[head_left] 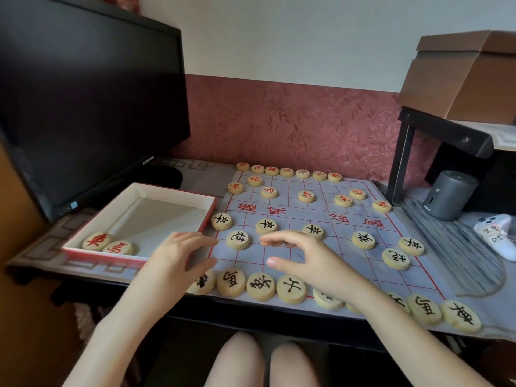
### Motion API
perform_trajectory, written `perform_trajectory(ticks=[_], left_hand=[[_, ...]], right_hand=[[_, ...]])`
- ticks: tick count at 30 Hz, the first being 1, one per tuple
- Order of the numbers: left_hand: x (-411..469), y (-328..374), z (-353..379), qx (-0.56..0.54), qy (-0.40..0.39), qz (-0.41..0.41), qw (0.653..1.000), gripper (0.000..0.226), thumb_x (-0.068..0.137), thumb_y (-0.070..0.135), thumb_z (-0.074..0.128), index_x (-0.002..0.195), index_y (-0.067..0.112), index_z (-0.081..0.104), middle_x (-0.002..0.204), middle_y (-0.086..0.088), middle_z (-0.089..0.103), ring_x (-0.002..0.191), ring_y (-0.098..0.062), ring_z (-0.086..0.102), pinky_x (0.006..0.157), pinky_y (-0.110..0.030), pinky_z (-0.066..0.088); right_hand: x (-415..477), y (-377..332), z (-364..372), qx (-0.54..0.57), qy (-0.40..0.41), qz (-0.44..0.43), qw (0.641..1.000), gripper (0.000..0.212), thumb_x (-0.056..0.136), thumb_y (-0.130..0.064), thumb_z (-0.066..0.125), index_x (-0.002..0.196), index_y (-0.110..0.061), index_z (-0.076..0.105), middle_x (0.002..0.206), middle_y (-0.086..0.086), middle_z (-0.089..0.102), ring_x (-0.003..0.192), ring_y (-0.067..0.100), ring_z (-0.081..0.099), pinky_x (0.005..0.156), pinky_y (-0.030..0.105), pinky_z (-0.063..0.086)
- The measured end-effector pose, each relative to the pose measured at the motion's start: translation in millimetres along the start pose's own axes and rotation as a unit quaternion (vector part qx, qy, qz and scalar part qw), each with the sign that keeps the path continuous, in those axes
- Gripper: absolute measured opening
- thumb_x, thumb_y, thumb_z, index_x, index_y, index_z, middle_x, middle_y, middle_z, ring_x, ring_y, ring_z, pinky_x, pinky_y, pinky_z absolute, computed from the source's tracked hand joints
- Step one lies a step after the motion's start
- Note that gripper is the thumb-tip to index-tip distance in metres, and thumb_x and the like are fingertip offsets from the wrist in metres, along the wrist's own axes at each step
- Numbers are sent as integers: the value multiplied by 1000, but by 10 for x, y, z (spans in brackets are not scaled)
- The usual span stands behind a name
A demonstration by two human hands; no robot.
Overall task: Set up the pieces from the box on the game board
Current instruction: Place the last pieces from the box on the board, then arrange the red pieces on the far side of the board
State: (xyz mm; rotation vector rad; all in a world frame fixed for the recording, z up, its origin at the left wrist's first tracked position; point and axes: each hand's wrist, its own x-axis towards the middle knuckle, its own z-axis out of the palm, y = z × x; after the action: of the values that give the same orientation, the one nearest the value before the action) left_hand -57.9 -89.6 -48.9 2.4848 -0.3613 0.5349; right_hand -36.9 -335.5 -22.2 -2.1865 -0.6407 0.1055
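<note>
Head view: left hand (178,255) empty, fingers straight, hovering at near right corner of box (173,191). Right hand (301,255) loosely curled, holding nothing, right of box over xiangqi board (335,216). Red chariot piece (96,241) and red horse piece (118,248) in box's near left corner. Best pinched by edges, characters up, set on red back row's vacant end farthest from box. Monitor (83,93) behind box reads SAMSUNG.
</note>
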Motion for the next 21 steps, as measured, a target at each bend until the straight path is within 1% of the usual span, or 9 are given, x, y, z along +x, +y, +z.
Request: perform_trajectory(ticks=[2, 3, 5, 7, 10, 12, 14, 19, 21], left_hand=[[-30, -156, -183, 32, 23, -40, 998, 29, 79, 20, 68, 108, 24, 66, 104, 12, 61, 103, -6, 49, 92, -24, 38], [-44, -259, -272, 51, 29, -62, 996, 28, 80, 20, 68, 108, 24, 66, 105, 9, 62, 101, -9, 51, 91, -27, 40], [-58, -488, -435, 95, 38, -91, 991, 27, 80, 19, 69, 106, 20, 67, 104, 1, 65, 96, -19, 57, 87, -33, 43], [-61, -716, -566, 138, 42, -111, 983, 27, 78, 16, 71, 105, 16, 68, 102, -6, 67, 96, -28, 60, 84, -39, 46], [-82, -985, -692, 165, 45, -147, 974, 26, 76, 13, 72, 102, 11, 70, 104, -11, 68, 96, -35, 59, 80, -42, 47], [-113, -1122, -715, 170, 50, -159, 971, 26, 77, 11, 71, 102, 11, 69, 106, -12, 67, 96, -34, 60, 81, -41, 48], [-145, -1215, -709, 171, 59, -158, 971, 23, 81, 13, 67, 104, 14, 69, 107, -8, 66, 97, -30, 60, 82, -39, 48], [-196, -1318, -727, 141, 79, -165, 973, 24, 83, 16, 65, 106, 17, 69, 109, -2, 67, 100, -24, 60, 85, -35, 48], [-207, -1331, -744, 129, 83, -179, 972, 25, 84, 18, 63, 109, 19, 67, 111, 0, 65, 103, -21, 58, 86, -32, 46]], right_hand=[[196, -109, 148, 9, -16, -20, 1000, 34, 87, -31, 63, 121, -33, 58, 119, -21, 60, 114, -11, 49, 101, 14, 36], [298, -167, 225, 9, -25, -31, 999, 34, 88, -30, 63, 121, -32, 58, 119, -20, 60, 113, -9, 50, 102, 17, 37], [510, -297, 385, -2, -48, -52, 997, 35, 88, -30, 62, 123, -29, 58, 122, -18, 59, 114, -7, 50, 101, 17, 37], [729, -425, 556, -18, -71, -70, 995, 37, 89, -28, 62, 125, -25, 57, 125, -13, 58, 115, -3, 50, 99, 15, 37], [1060, -574, 824, -37, -94, -84, 991, 39, 89, -23, 61, 127, -19, 56, 128, -6, 58, 116, 6, 51, 95, 18, 37], [1267, -645, 1002, -58, -115, -88, 988, 42, 89, -21, 61, 129, -16, 54, 130, -3, 56, 117, 8, 50, 91, 15, 33], [1459, -701, 1173, -67, -141, -81, 984, 43, 87, -20, 63, 129, -16, 53, 131, -1, 55, 117, 10, 50, 90, 17, 33], [1821, -814, 1506, -51, -221, -42, 973, 53, 82, -16, 69, 131, -9, 51, 131, 7, 56, 117, 20, 53, 98, 29, 42], [1899, -844, 1601, -51, -242, -44, 968, 51, 81, -10, 68, 129, -6, 52, 128, 10, 58, 115, 23, 55, 100, 34, 44]])
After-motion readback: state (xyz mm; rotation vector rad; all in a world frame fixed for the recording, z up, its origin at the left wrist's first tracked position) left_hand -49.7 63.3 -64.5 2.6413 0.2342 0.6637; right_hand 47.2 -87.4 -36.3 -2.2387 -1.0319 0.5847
